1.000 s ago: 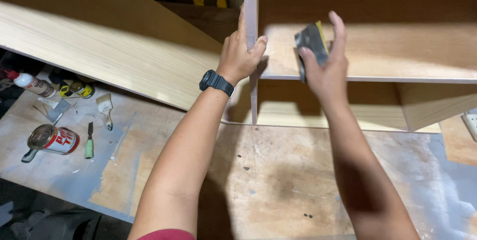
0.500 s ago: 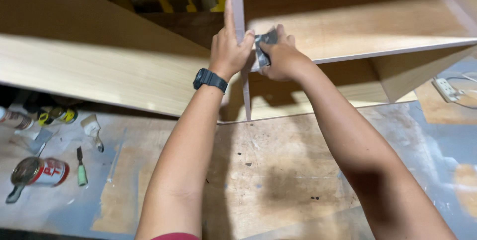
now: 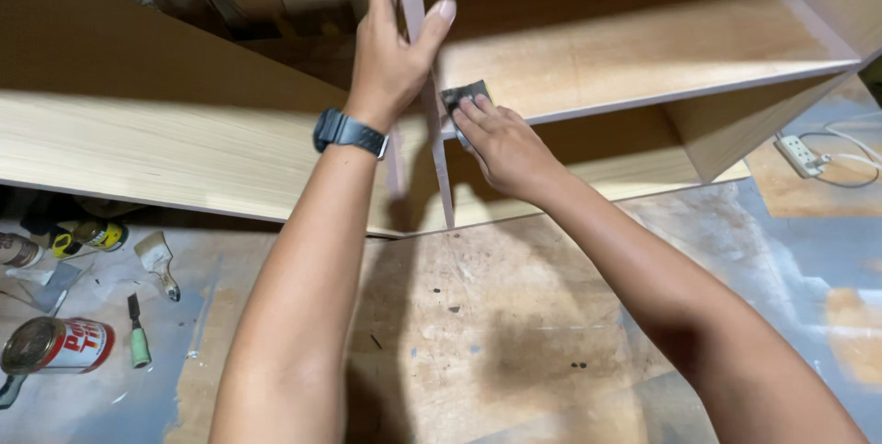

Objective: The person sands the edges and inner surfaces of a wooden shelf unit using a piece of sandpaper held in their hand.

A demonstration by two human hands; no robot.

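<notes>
Head view, and I'm looking down my own arms at a plywood floor point(image 3: 514, 315), scuffed, stained and patched with grey. Nearest on the left lie a red tin can point(image 3: 57, 346) on its side, a small green-handled tool point(image 3: 136, 334), a putty knife point(image 3: 158, 260) and a yellow-and-black bottle point(image 3: 90, 236), all well apart from my hands.

Moving up: my left hand point(image 3: 390, 54), watch point(image 3: 349, 132) on the wrist, is clasped around the thin upright divider point(image 3: 439, 168) of a pale wooden cabinet point(image 3: 165, 146), thumb on one face and fingers on the other, steadying it. My right hand point(image 3: 505, 146) is pressed flat on a small dark piece of sandpaper point(image 3: 464, 98), which sits right at the joint where the divider meets the front edge of the shelf point(image 3: 643, 63).

Progress, as I judge it: the sanding is mid-way at best. The paper is at one spot on the joint, and the long shelf edge running right looks pale but I can't tell whether it's smoothed. The lower stretch of the divider remains below my hand.

Farther off, a white power strip point(image 3: 797, 155) with its cord rests on the floor at right, and dark boards stand behind the cabinet.
</notes>
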